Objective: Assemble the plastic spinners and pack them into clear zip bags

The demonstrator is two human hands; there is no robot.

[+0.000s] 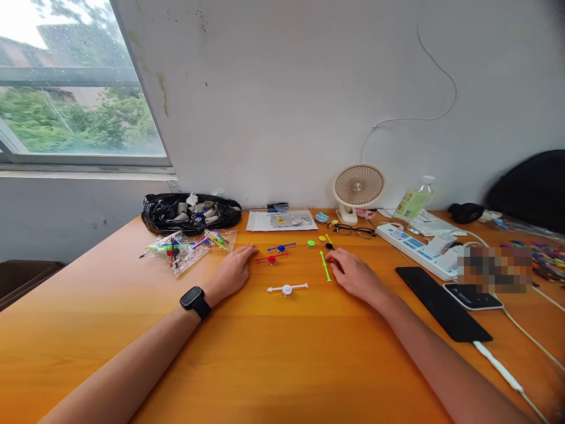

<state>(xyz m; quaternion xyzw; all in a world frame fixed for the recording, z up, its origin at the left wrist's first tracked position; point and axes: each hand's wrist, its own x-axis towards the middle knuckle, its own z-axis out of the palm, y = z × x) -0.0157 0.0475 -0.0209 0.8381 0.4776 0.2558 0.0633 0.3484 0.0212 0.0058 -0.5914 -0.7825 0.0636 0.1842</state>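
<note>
My left hand [235, 269], with a black watch on its wrist, lies on the table with its fingers stretched out, holding nothing. To its right are a red spinner [271, 259] and a blue spinner [281, 248], each an arrow on a round base. Nearer to me, between both hands, sits a white spinner [287, 290]. My right hand [353, 274] has its fingers curled together at the side of a green plastic arrow [325, 267]. Beyond it are a green round base [311, 243], a yellow base [322, 238], a black base [329, 246] and a yellow arrow [328, 239].
Clear bags [176, 250] of coloured arrows and a black plastic bag [152, 215] with cardboard tubes lie at left. Along the back stand a white tray [260, 222], glasses [353, 229], a fan [358, 185] and a bottle [415, 203]. A power strip [410, 247] and black phone [441, 303] flank my right arm.
</note>
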